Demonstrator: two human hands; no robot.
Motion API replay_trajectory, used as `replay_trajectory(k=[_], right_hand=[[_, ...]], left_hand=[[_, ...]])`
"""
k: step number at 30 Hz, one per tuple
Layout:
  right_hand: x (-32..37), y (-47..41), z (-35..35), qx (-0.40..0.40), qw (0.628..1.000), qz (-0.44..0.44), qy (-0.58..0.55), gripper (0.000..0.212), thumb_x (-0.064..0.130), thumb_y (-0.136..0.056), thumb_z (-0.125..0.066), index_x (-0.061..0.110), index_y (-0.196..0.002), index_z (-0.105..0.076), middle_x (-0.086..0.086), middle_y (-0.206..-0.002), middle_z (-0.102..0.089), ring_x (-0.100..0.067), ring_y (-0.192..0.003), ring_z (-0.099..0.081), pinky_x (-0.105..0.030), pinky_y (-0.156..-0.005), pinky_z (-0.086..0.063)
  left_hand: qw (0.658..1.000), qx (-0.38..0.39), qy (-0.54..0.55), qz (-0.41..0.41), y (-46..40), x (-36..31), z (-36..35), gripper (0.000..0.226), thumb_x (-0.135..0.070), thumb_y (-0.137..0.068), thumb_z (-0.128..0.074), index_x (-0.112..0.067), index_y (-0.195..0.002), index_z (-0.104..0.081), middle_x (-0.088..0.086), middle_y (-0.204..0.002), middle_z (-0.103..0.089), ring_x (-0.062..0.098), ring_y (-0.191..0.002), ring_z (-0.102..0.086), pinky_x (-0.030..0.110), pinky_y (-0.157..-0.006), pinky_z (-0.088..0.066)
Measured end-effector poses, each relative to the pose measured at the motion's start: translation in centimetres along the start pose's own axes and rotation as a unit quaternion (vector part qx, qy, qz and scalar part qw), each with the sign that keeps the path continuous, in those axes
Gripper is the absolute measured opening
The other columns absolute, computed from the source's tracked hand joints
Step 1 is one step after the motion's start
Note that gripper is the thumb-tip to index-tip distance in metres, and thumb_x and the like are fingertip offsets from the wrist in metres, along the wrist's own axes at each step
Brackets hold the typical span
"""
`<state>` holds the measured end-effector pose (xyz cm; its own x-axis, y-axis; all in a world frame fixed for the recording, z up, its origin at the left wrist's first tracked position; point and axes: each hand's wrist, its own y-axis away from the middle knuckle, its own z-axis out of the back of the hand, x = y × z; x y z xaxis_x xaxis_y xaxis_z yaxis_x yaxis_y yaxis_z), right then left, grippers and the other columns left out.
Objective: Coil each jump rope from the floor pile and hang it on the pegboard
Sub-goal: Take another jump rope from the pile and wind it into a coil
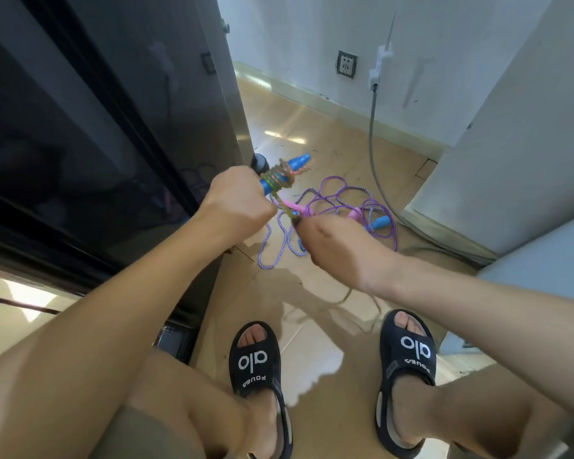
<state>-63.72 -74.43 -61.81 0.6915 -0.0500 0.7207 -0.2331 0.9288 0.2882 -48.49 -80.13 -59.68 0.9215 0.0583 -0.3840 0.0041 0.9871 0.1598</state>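
We are looking down past our bare knees and 2 black slide sandals planted on the tan floor tiles, and just beyond them our hands are working. Our left hand is closing in a full fist around the lower end of a blue rope handle, which is pointing up and away from us with a multicoloured rope wound around it in several tight turns. A short tail of that rope is running down to our right hand, whose fingers are curling in and pinching the tail at their tips; the exact pinch is blurred, so we cannot tell which fingers are doing it.

We are judging this coil as nearly finished: most of the rope is already sitting on the handle, and only the tail is waiting to be wrapped or tucked. Hanging is not yet done, and no pegboard is showing in this view.

Lying on the floor just past our hands is a purple jump rope, loose and tangled, with pink and blue handles among its loops. It is untouched, so at least 1 more rope is waiting for us. A dark glossy cabinet is standing on the left, and a grey cable is trailing down the white wall.
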Motion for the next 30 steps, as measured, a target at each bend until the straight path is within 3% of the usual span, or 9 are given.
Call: replay_trajectory(k=[5, 8, 12, 14, 18, 20, 24, 28, 30], right_hand=[[1.6, 0.5, 1.0, -0.062, 0.972, 0.153, 0.164, 0.047, 0.035, -0.101, -0.045, 0.023, -0.058, -0.031, 0.003, -0.054, -0.038, -0.013, -0.052, -0.037, -0.034, -0.051, -0.031], [1.7, -0.3, 3.2, -0.118, 0.955, 0.200, 0.185, 0.048, 0.040, -0.099, -0.053, 0.025, -0.059, -0.031, 0.002, -0.049, -0.035, -0.012, -0.049, -0.035, -0.033, -0.049, -0.022], [2.0, -1.4, 5.0, -0.126, 0.960, 0.202, 0.148, 0.050, 0.048, -0.096, -0.056, 0.021, -0.061, -0.033, 0.001, -0.052, -0.035, -0.017, -0.053, -0.033, -0.032, -0.049, -0.024], [2.2, -2.0, 5.5, -0.101, 0.968, 0.205, 0.105, 0.054, 0.048, -0.095, -0.059, 0.018, -0.060, -0.031, 0.003, -0.053, -0.030, -0.015, -0.052, -0.028, -0.029, -0.048, -0.023], [1.7, -3.0, 6.6, -0.030, 0.985, 0.171, 0.016, 0.057, 0.044, -0.099, -0.057, 0.008, -0.060, -0.034, -0.001, -0.058, -0.023, -0.014, -0.055, -0.020, -0.026, -0.048, -0.017], [1.4, -3.1, 6.7, -0.009, 0.989, 0.147, -0.028, 0.056, 0.043, -0.099, -0.057, 0.009, -0.060, -0.036, 0.002, -0.054, -0.025, -0.016, -0.055, -0.021, -0.026, -0.047, -0.018], [0.6, -3.6, 6.1, -0.006, 0.990, 0.091, -0.110, 0.056, 0.038, -0.100, -0.057, 0.003, -0.060, -0.042, -0.005, -0.055, -0.030, -0.020, -0.052, -0.025, -0.024, -0.045, -0.024], [-0.5, -3.4, 5.2, 0.008, 0.996, 0.035, -0.087, 0.033, 0.010, -0.098, -0.054, 0.011, -0.066, -0.043, -0.001, -0.060, -0.041, -0.013, -0.048, -0.039, -0.022, -0.045, -0.040], [-0.6, -3.0, 3.5, 0.016, 0.995, -0.004, -0.102, 0.030, 0.028, -0.094, -0.048, 0.016, -0.067, -0.040, 0.003, -0.055, -0.039, -0.020, -0.054, -0.035, -0.027, -0.045, -0.035]], left_hand=[[0.994, 0.037, -0.099, 0.002, 0.4, -0.5, -1.8, 0.018, -0.005, -0.091, -0.049, -0.013, -0.103, -0.039, 0.004, -0.092, -0.045, 0.028, -0.088, -0.046, 0.036, -0.073, -0.040], [0.993, 0.039, -0.110, -0.033, 0.8, -0.6, -2.3, 0.017, -0.001, -0.090, -0.043, -0.012, -0.100, -0.034, -0.002, -0.079, -0.039, 0.027, -0.079, -0.051, 0.034, -0.064, -0.039], [0.952, -0.065, -0.202, -0.219, 2.0, -0.3, -2.4, 0.025, -0.013, -0.078, -0.065, -0.011, -0.085, -0.041, -0.001, -0.076, -0.042, 0.021, -0.055, -0.037, 0.027, -0.048, -0.027], [0.965, -0.025, -0.162, -0.203, 3.0, -0.8, -1.6, 0.020, -0.022, -0.085, -0.063, -0.015, -0.081, -0.045, 0.001, -0.074, -0.050, 0.028, -0.062, -0.044, 0.029, -0.055, -0.034], [0.981, 0.036, -0.016, -0.188, 4.8, -1.5, -0.4, 0.035, -0.021, -0.082, -0.062, -0.019, -0.112, -0.043, 0.006, -0.090, -0.059, 0.031, -0.086, -0.059, 0.037, -0.069, -0.051], [0.977, 0.035, 0.024, -0.208, 5.5, -1.9, -0.1, 0.037, -0.025, -0.078, -0.066, -0.025, -0.103, -0.038, 0.004, -0.089, -0.061, 0.029, -0.089, -0.058, 0.040, -0.071, -0.053], [0.969, 0.014, 0.120, -0.213, 6.1, -2.4, 0.7, 0.036, -0.035, -0.071, -0.065, -0.023, -0.096, -0.042, -0.004, -0.074, -0.061, 0.018, -0.076, -0.056, 0.029, -0.060, -0.043], [0.960, -0.004, 0.227, -0.165, 5.7, -2.1, 1.7, 0.034, -0.016, -0.075, -0.067, -0.015, -0.100, -0.045, 0.003, -0.063, -0.056, 0.018, -0.052, -0.045, 0.030, -0.050, -0.040], [0.959, 0.005, 0.253, -0.128, 4.9, -1.8, 1.5, 0.023, -0.009, -0.079, -0.064, -0.016, -0.093, -0.047, 0.001, -0.063, -0.049, 0.016, -0.052, -0.039, 0.029, -0.050, -0.035]])
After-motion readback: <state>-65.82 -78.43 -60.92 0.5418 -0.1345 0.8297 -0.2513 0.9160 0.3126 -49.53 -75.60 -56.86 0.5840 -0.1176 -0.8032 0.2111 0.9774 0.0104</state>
